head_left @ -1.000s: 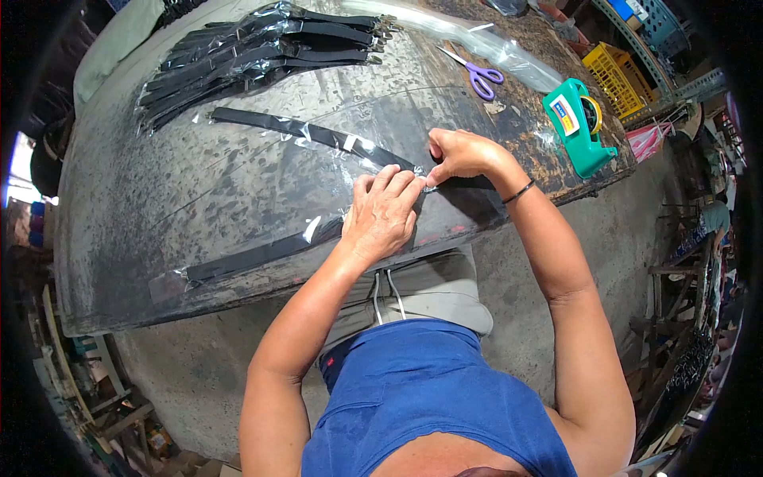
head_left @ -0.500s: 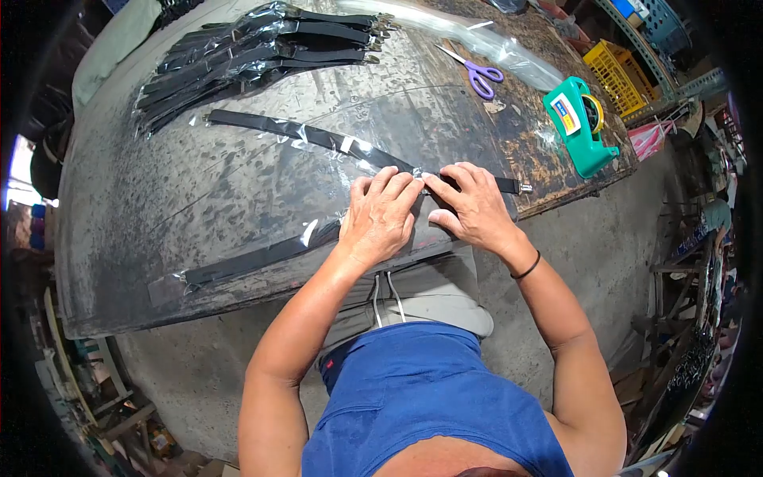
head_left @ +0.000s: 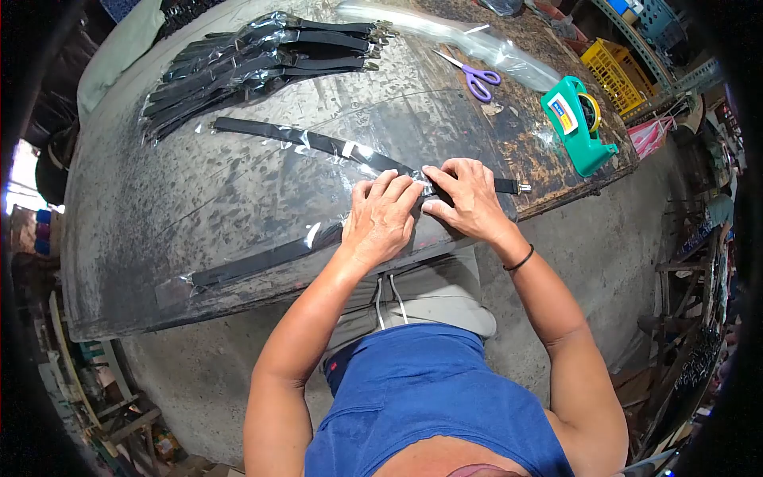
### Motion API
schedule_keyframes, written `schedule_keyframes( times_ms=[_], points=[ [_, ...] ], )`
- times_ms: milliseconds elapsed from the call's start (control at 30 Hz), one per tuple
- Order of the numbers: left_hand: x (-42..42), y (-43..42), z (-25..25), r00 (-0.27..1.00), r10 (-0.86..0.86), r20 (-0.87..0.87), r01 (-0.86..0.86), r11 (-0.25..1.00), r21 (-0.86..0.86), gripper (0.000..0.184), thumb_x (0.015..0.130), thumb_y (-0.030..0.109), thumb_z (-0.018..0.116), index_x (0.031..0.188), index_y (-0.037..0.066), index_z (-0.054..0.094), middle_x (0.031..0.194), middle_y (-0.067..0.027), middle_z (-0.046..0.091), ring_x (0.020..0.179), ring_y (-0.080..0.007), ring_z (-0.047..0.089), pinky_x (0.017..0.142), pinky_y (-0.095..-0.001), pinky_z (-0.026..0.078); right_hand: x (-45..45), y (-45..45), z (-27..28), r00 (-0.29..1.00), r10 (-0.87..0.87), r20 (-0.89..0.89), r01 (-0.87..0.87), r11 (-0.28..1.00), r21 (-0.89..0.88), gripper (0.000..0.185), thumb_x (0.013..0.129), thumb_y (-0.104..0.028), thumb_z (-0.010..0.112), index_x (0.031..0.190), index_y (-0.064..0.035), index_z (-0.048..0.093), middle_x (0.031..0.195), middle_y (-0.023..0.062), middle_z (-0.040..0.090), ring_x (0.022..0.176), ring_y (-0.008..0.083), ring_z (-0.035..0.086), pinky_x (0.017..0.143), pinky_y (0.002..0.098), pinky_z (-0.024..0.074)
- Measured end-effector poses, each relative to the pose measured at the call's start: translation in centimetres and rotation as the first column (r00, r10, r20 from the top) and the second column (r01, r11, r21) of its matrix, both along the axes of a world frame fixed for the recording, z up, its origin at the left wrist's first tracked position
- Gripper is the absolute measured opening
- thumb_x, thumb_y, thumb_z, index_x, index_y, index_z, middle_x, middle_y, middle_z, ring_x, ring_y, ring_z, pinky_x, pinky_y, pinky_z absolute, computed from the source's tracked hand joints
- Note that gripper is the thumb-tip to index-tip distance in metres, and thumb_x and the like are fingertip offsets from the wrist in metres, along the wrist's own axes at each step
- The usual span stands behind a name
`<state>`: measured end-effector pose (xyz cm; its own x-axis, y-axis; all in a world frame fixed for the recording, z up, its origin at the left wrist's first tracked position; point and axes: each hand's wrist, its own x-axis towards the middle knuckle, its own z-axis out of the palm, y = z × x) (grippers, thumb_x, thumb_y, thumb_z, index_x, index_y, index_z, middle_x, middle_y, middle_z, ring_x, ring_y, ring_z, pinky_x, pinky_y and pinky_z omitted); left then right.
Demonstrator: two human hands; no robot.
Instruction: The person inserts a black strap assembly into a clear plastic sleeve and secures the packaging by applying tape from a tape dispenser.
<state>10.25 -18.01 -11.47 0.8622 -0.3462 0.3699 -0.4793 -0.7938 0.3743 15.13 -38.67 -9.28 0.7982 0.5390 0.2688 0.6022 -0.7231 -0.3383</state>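
Note:
Black straps in clear plastic cross on the table under my hands, one strap (head_left: 318, 141) running to the upper left and another (head_left: 262, 258) to the lower left. A short black end with a metal clip (head_left: 524, 188) sticks out at the right. My left hand (head_left: 380, 213) lies flat on the crossing, fingers spread over the plastic. Beside it, my right hand (head_left: 467, 197) rests with its fingers apart, index fingertip on the plastic near the crossing. What lies beneath the fingertips is hidden.
A pile of wrapped black straps (head_left: 262, 67) lies at the back left of the table (head_left: 143, 238). Clear plastic film (head_left: 509, 57), purple scissors (head_left: 480, 79) and a green tape dispenser (head_left: 578, 131) are at the back right. Beyond stands a yellow crate (head_left: 612, 75).
My right hand has come down from a raised pinch to lie spread beside my left hand, uncovering the clip end at the right. The left hand has stayed in place.

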Motion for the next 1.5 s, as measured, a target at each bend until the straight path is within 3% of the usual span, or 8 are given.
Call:
schedule_keyframes(
  times_ms=[333,567,900,967,1100,1167,1267,1500],
  points=[
    [0.1,0.0,0.1,1.000,0.003,-0.028,-0.003,1.000,0.002,0.052,0.079,0.008,0.065,0.130,0.012,0.058,0.131,-0.0068,0.058,0.131,-0.0286,0.048,0.103,-0.0474,0.035,3.0,-1.6,-0.8,0.986,0.160,-0.047,-0.150,0.974,0.168,0.040,0.084,-0.022,0.073,0.122,-0.0071,0.067,0.104,0.0090,0.063,0.099,0.0291,0.058,0.092,0.0399,0.0440],
    [0.1,0.0,-0.1,1.000,-0.002,-0.018,0.002,1.000,-0.008,0.052,0.079,0.007,0.065,0.130,0.012,0.058,0.131,-0.0068,0.058,0.131,-0.0288,0.048,0.103,-0.0476,0.035,2.6,0.0,-1.0,0.929,0.291,0.231,-0.303,0.953,0.018,0.024,0.078,-0.024,0.078,0.093,-0.0101,0.065,0.091,0.0053,0.059,0.092,0.0273,0.058,0.083,0.0401,0.0468],
    [0.0,0.0,0.4,1.000,-0.006,-0.020,0.005,1.000,-0.009,0.052,0.079,0.008,0.067,0.130,0.012,0.058,0.131,-0.0070,0.058,0.131,-0.0292,0.047,0.103,-0.0476,0.035,0.2,-1.9,-0.2,0.984,0.160,0.076,-0.168,0.979,0.115,0.066,0.082,-0.038,0.075,0.139,-0.0126,0.054,0.131,0.0120,0.053,0.121,0.0348,0.049,0.101,0.0457,0.0409],
    [0.0,0.1,0.3,1.000,-0.008,-0.016,0.008,1.000,-0.007,0.051,0.079,0.009,0.066,0.130,0.012,0.058,0.131,-0.0071,0.058,0.131,-0.0293,0.047,0.103,-0.0476,0.035,-1.3,-2.1,-0.2,0.962,0.217,0.167,-0.182,0.962,-0.202,0.062,0.087,-0.046,0.067,0.140,-0.0168,0.054,0.137,0.0113,0.051,0.127,0.0361,0.045,0.106,0.0547,0.0356],
    [0.1,-0.1,0.3,1.000,-0.005,0.002,0.005,1.000,0.018,0.050,0.082,0.011,0.065,0.131,0.013,0.058,0.131,-0.0072,0.058,0.131,-0.0296,0.047,0.103,-0.0478,0.035,-1.6,-2.3,-0.2,0.990,0.137,0.028,-0.126,0.962,-0.242,0.060,0.091,-0.051,0.061,0.143,-0.0213,0.053,0.144,0.0104,0.048,0.136,0.0383,0.038,0.113,0.0585,0.0277],
    [0.2,-0.2,0.2,1.000,-0.006,0.015,0.005,1.000,0.016,0.047,0.085,0.015,0.066,0.131,0.013,0.058,0.130,-0.0072,0.058,0.130,-0.0295,0.048,0.102,-0.0480,0.035,-1.2,-3.0,-0.4,0.989,0.147,0.025,-0.139,0.967,-0.213,0.061,0.091,-0.045,0.064,0.143,-0.0169,0.051,0.142,0.0111,0.050,0.136,0.0375,0.040,0.113,0.0584,0.0273],
    [0.1,-0.4,0.3,1.000,0.010,-0.008,-0.010,1.000,0.006,0.045,0.088,0.021,0.067,0.131,0.013,0.057,0.130,-0.0071,0.058,0.129,-0.0297,0.048,0.102,-0.0481,0.035,-0.9,-3.5,-1.0,0.994,0.070,-0.087,-0.047,0.969,0.244,0.063,0.087,-0.033,0.071,0.139,-0.0033,0.052,0.135,0.0153,0.055,0.131,0.0339,0.048,0.115,0.0520,0.0290],
    [0.1,-1.0,1.3,1.000,0.014,-0.003,-0.013,0.983,0.186,0.055,0.089,0.041,0.066,0.135,0.014,0.054,0.124,-0.0076,0.058,0.127,-0.0292,0.047,0.100,-0.0498,0.035,-1.2,-3.2,-1.4,0.998,0.032,-0.045,-0.020,0.970,0.243,0.054,0.085,-0.033,0.073,0.128,-0.0025,0.061,0.128,0.0147,0.059,0.128,0.0346,0.050,0.114,0.0506,0.0310]
  ],
)
